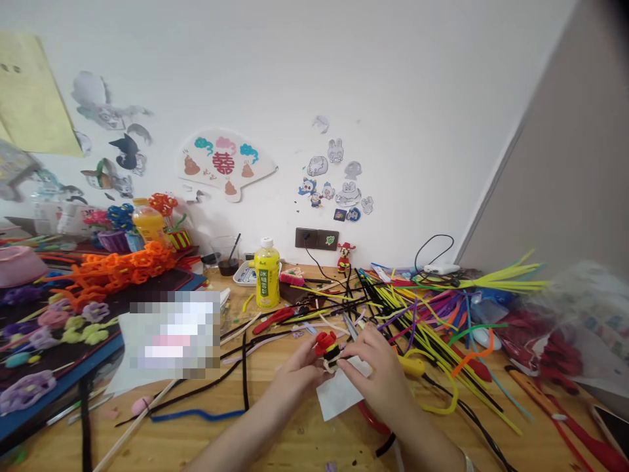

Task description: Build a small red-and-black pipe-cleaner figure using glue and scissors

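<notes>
Far left lie finished-looking pipe-cleaner flowers [28, 391]. Your left hand [299, 375] pinches the red-and-black pipe-cleaner figure [328, 349], and your right hand [377, 375] grips it too, above white paper [343, 388] on the tabletop [289, 446]. The figure looks mostly formed; loose pipe cleaners [432, 334] lie rightward.

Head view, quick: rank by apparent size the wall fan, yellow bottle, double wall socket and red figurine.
Largest to smallest:
1. The paper fan
2. The yellow bottle and wall socket, too alike to rank
3. The red figurine
</notes>
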A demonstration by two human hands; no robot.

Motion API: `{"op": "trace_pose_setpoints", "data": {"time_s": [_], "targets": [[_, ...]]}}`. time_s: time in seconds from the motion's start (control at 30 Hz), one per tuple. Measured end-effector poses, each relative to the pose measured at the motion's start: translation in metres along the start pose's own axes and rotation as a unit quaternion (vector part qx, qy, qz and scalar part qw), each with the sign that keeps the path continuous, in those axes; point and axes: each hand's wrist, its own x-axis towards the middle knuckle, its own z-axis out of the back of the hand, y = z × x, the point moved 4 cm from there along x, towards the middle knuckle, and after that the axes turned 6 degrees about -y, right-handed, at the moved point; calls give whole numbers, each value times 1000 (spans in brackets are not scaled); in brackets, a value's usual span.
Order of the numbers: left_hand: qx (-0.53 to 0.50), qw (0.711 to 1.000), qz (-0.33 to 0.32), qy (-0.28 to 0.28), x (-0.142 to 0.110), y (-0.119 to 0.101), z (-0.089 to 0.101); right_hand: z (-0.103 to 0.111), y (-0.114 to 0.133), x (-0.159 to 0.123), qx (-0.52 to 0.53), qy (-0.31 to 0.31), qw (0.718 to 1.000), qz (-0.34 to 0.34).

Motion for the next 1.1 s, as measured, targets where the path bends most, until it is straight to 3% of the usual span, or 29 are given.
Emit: {"op": "trace_pose_setpoints", "data": {"time_s": [0.23,0.47,0.83,1.1], "targets": [[78,996,-47,-18,2,-1,5,-2,8,-3,-7,-42,999,25],[116,989,-89,3,4,1,6,-5,14,-8,-33,-64,996,58],[163,977,-134,-29,5,4,9,-15,10,-14,13,-51,999,7],[157,974,-160,-32,-4,-6,6,-7,14,-11,68,-76,994,-33]]}}
